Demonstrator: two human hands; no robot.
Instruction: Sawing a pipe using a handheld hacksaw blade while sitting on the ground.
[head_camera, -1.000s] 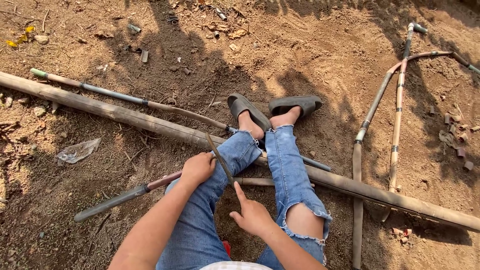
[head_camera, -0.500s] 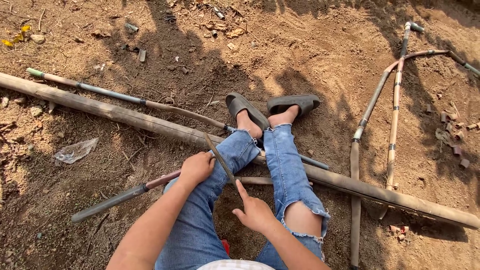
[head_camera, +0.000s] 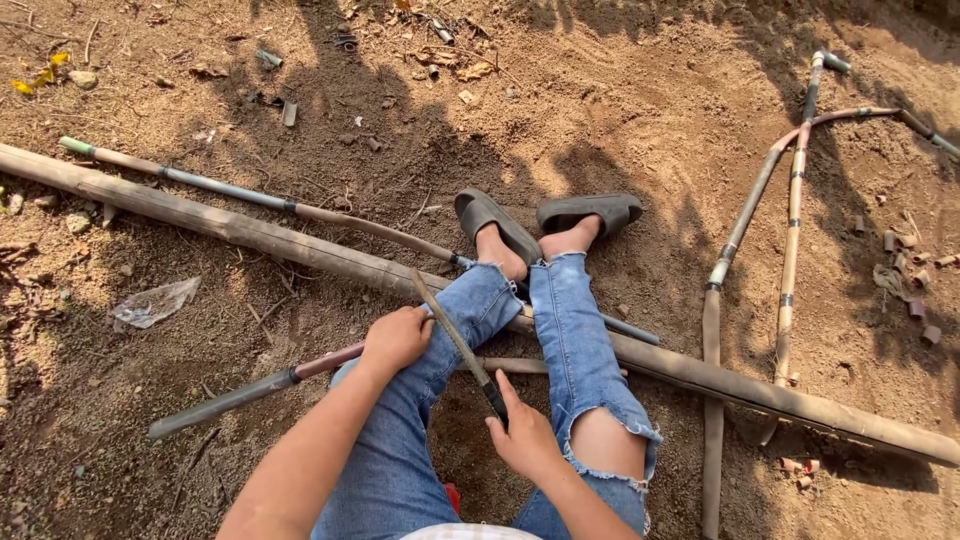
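Observation:
I sit on bare dirt with my legs in torn blue jeans stretched across a thick bamboo pole. My left hand is closed on a thin bamboo stick that lies over my left knee and runs out to the left. A long knife slants from above my knee down toward me. My right hand grips its dark handle between my thighs. My feet in grey sandals rest beyond the pole.
Another thin bamboo cane lies behind the thick pole. Several bent canes lie to the right, with short cut pieces near them. A scrap of clear plastic and dry leaves lie on the dirt at left.
My right hand was open with fingers spread near the knife; it has now closed on the handle. The left hand has stayed on the thin stick.

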